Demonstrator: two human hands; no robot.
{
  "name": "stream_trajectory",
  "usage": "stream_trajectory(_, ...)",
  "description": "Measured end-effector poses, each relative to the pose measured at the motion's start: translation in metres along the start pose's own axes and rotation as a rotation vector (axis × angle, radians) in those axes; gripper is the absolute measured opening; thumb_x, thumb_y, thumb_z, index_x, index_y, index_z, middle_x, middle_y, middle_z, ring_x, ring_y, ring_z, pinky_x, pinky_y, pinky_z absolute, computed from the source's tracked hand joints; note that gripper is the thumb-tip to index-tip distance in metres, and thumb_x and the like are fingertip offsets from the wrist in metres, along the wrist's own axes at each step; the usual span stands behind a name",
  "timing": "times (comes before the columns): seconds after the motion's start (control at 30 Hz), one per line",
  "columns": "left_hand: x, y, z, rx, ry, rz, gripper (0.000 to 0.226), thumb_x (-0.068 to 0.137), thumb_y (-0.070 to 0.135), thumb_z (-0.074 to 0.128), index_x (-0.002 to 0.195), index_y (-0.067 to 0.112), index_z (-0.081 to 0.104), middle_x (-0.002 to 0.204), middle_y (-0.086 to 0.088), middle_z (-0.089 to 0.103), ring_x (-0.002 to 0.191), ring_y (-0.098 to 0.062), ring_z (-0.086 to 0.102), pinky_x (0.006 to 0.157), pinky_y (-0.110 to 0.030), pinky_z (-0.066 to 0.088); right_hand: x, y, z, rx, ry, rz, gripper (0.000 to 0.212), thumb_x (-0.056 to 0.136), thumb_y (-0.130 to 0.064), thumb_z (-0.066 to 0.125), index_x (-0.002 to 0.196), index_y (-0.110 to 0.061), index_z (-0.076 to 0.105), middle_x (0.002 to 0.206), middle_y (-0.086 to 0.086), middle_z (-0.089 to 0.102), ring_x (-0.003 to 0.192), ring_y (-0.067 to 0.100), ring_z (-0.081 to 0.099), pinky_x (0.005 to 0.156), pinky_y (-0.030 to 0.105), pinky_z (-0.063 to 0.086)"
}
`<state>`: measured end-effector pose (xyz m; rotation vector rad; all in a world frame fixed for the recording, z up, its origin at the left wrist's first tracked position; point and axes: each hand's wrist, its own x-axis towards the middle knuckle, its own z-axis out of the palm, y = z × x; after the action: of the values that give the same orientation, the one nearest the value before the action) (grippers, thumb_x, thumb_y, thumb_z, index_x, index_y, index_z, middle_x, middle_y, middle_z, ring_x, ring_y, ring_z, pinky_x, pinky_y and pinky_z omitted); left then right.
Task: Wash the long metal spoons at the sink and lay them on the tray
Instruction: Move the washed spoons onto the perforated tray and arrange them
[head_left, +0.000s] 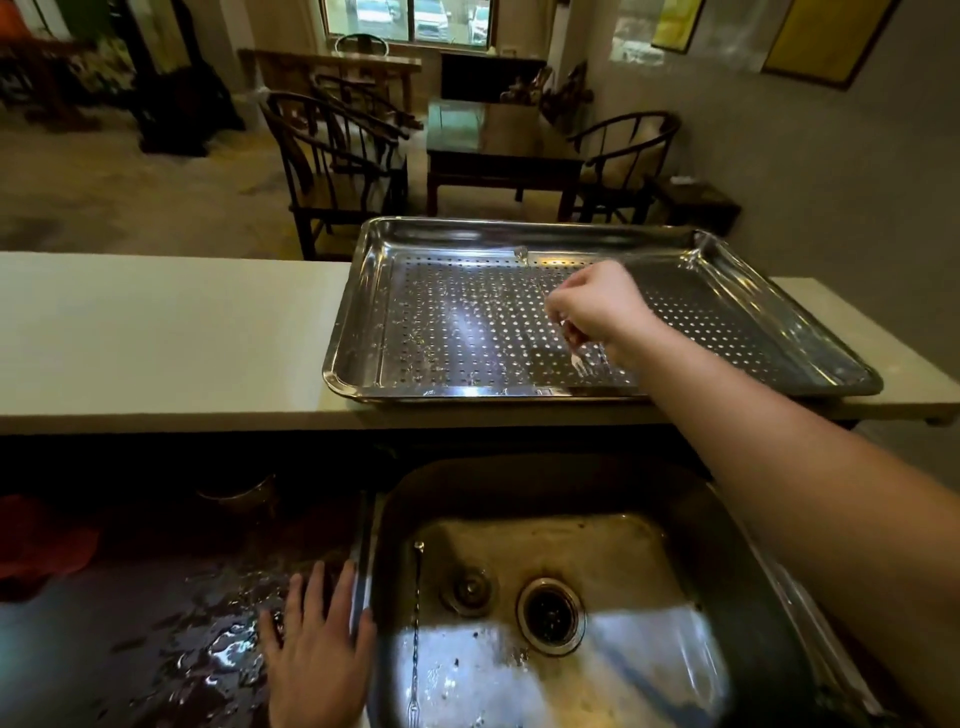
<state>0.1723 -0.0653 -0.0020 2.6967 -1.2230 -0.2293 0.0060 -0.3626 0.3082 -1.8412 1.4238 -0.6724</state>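
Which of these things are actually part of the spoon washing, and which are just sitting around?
Part of the job:
- long metal spoon gripped in the right hand
- perforated steel tray
- twisted-handle spoon lying in the sink

Just lying about:
- left hand resting on the wet dark counter
- red cloth
- wooden chairs

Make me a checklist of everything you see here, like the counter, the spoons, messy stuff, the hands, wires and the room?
Surface: dark wet counter by the sink; pale ledge behind it.
Job's things: perforated metal tray on the ledge; one long twisted spoon lying in the sink; another spoon held over the tray.
Clutter: red cloth at far left.
Grippers: right hand closed on the held spoon; left hand flat and open on the counter at the sink's edge.
Cables: nothing seen.
Surroundings: dark wooden chairs, table, window.
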Motion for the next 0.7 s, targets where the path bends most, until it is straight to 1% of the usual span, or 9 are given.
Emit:
stream_trajectory(0.07, 0.000, 0.001, -0.002, -0.011, 0.005, -0.009, 0.066, 0.086, 0.063, 0.010, 0.150, 0.045, 0.014, 0.162, 0.007, 0.014, 0.150, -0.017, 0.004, 0.119, -0.053, -0.001, 0.016, 0.010, 0.012, -0.078, -0.006, 0.058, 0.015, 0.082, -0.001, 0.065, 0.096, 0.003, 0.070, 0.086, 0.015, 0.070, 0.063, 0.020, 0.063, 0.066, 0.041, 0.062)
stream_trajectory(0.1, 0.000, 0.001, -0.002, -0.015, 0.002, -0.010, 0.067, 0.086, 0.063, 0.008, 0.150, 0.046, 0.014, 0.163, 0.007, 0.014, 0.150, -0.016, 0.004, 0.119, -0.052, -0.002, 0.021, 0.014, 0.016, -0.123, 0.004, 0.077, 0.015, 0.082, -0.002, 0.065, 0.096, 0.002, 0.071, 0.083, 0.014, 0.071, 0.060, 0.019, 0.064, 0.061, 0.040, 0.062)
stream_trajectory(0.17, 0.000, 0.001, -0.003, -0.037, 0.006, -0.009, 0.069, 0.084, 0.064, 0.005, 0.149, 0.046, 0.016, 0.162, 0.006, 0.015, 0.149, -0.015, 0.005, 0.119, -0.052, -0.004, 0.028, 0.021, 0.023, -0.205, 0.031, 0.094, 0.014, 0.082, -0.007, 0.067, 0.094, -0.002, 0.072, 0.080, 0.010, 0.072, 0.059, 0.018, 0.065, 0.049, 0.031, 0.052)
stream_trajectory(0.2, 0.000, 0.001, -0.003, -0.051, 0.013, -0.010, 0.070, 0.083, 0.064, 0.004, 0.149, 0.046, 0.019, 0.162, 0.006, 0.017, 0.149, -0.015, 0.006, 0.119, -0.052, -0.004, 0.030, 0.024, 0.025, -0.234, 0.042, 0.100, 0.013, 0.083, -0.010, 0.068, 0.093, -0.003, 0.072, 0.079, 0.009, 0.072, 0.059, 0.018, 0.066, 0.048, 0.028, 0.050)
stream_trajectory(0.3, 0.000, 0.001, -0.003, -0.051, 0.010, -0.016, 0.070, 0.082, 0.064, 0.001, 0.148, 0.047, 0.019, 0.162, 0.007, 0.017, 0.149, -0.014, 0.006, 0.119, -0.051, -0.004, 0.034, 0.030, 0.025, -0.277, 0.049, 0.123, 0.012, 0.085, -0.016, 0.069, 0.089, -0.005, 0.072, 0.069, 0.008, 0.073, 0.053, 0.019, 0.071, 0.056, 0.036, 0.061)
stream_trajectory(0.4, 0.001, 0.002, -0.004, -0.054, 0.009, -0.017, 0.068, 0.084, 0.062, 0.007, 0.148, 0.046, 0.023, 0.161, 0.006, 0.020, 0.149, -0.015, 0.009, 0.119, -0.052, -0.002, 0.035, 0.031, 0.024, -0.324, 0.042, 0.102, 0.012, 0.086, -0.015, 0.068, 0.090, -0.005, 0.074, 0.066, 0.007, 0.074, 0.053, 0.018, 0.072, 0.063, 0.037, 0.062)
stream_trajectory(0.5, -0.001, 0.003, -0.006, -0.045, 0.020, -0.010, 0.072, 0.082, 0.062, 0.005, 0.147, 0.044, 0.029, 0.160, 0.005, 0.024, 0.149, -0.016, 0.013, 0.119, -0.052, 0.000, 0.030, 0.028, 0.020, -0.334, 0.009, 0.089, 0.012, 0.087, -0.012, 0.066, 0.093, -0.005, 0.073, 0.069, 0.010, 0.074, 0.057, 0.020, 0.073, 0.068, 0.040, 0.063)
stream_trajectory(0.63, -0.003, 0.003, -0.006, -0.058, 0.011, -0.014, 0.064, 0.087, 0.058, 0.013, 0.148, 0.043, 0.026, 0.161, 0.005, 0.020, 0.149, -0.015, 0.009, 0.119, -0.053, -0.001, 0.010, 0.014, 0.011, -0.287, 0.034, -0.016, 0.007, 0.087, -0.009, 0.065, 0.090, -0.011, 0.072, 0.075, 0.006, 0.072, 0.055, 0.018, 0.070, 0.050, 0.030, 0.058)
stream_trajectory(0.7, -0.003, 0.001, -0.003, -0.046, 0.002, 0.000, 0.063, 0.089, 0.057, 0.014, 0.150, 0.042, 0.021, 0.162, 0.005, 0.017, 0.150, -0.015, 0.006, 0.119, -0.055, -0.001, -0.007, 0.005, 0.006, -0.239, 0.063, -0.153, 0.006, 0.087, -0.013, 0.066, 0.088, -0.013, 0.072, 0.077, 0.002, 0.070, 0.060, 0.016, 0.068, 0.055, 0.031, 0.058)
